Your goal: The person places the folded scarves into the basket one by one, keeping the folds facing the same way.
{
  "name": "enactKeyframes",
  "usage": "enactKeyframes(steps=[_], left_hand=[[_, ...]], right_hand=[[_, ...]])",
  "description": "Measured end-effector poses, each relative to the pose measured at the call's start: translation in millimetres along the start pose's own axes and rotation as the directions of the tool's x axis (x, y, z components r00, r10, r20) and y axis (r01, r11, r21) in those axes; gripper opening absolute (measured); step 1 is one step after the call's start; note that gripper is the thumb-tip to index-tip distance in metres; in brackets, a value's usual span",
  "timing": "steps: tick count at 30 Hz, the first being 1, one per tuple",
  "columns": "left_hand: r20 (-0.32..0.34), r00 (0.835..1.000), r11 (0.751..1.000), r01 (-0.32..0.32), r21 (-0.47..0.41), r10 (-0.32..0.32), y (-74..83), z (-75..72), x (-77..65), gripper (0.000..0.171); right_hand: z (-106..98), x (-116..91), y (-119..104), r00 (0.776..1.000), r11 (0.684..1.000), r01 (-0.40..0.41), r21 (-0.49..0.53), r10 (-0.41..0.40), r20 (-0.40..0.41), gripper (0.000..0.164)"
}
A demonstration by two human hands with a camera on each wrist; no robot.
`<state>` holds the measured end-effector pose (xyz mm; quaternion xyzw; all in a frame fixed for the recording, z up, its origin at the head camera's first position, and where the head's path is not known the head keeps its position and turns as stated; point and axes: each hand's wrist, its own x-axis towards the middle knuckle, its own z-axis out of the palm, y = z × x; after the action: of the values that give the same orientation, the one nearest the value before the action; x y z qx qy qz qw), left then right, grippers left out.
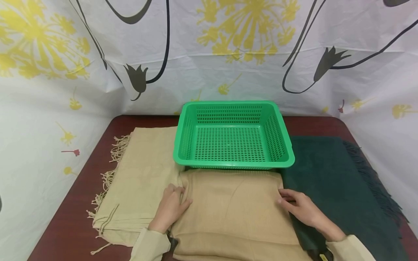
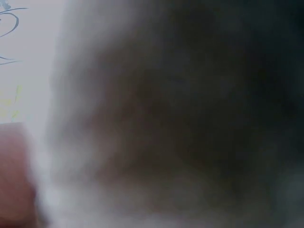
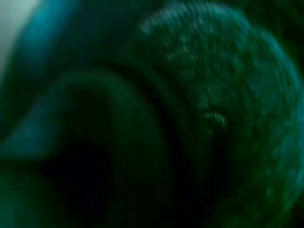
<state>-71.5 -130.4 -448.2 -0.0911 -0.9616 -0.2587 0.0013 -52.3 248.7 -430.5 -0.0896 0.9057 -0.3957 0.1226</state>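
In the head view a folded tan scarf (image 1: 241, 206) lies at the front middle, its near end folded or bunched. My left hand (image 1: 171, 204) holds its left edge, thumb on top and fingers bent at the side. Across from it my right hand (image 1: 302, 206) pinches the right edge between thumb and fingers. Under the left hand spreads a folded cream scarf (image 1: 147, 174) with fringe. A dark green fringed scarf (image 1: 333, 181) lies beneath the right hand. Both wrist views are blurred; dark green cloth (image 3: 247, 95) fills much of the right one.
A green plastic basket (image 1: 233, 165) with nothing in it stands behind the tan scarf, close to its far edge. The dark red table (image 1: 75, 210) shows along the sides and back. A white patterned sheet (image 1: 186, 72) hangs behind and at both sides.
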Motion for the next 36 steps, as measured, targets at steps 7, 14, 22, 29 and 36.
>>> enactKeyframes(steps=[7, 14, 22, 29, 36], left_hand=[[-0.090, 0.984, 0.988, -0.152, 0.024, 0.153, -2.2, 2.7, -0.2, 0.023], [-0.030, 0.987, 0.987, -0.154, 0.033, 0.155, 1.3, 2.4, -2.6, 0.028], [0.029, 0.991, 0.985, -0.135, 0.106, 0.133, 7.1, 0.7, -5.5, 0.038], [-0.006, 0.986, 0.961, -0.161, 0.226, 0.167, 16.7, -1.7, -6.4, 0.038], [0.008, 0.996, 0.971, -0.087, 0.225, 0.087, 20.7, -1.3, -3.4, 0.036]], right_hand=[[15, -4, -13, 0.993, 0.978, 0.030, -0.205, -0.053, -0.105, 0.048], [27, -8, -21, 0.979, 0.946, 0.044, -0.323, -0.105, -0.176, 0.049], [27, -9, -19, 0.976, 0.931, 0.022, -0.365, -0.099, -0.194, 0.049], [25, -8, -12, 0.965, 0.938, 0.014, -0.345, -0.102, -0.240, 0.046], [15, -7, -4, 0.971, 0.962, -0.037, -0.272, -0.030, -0.239, 0.043]])
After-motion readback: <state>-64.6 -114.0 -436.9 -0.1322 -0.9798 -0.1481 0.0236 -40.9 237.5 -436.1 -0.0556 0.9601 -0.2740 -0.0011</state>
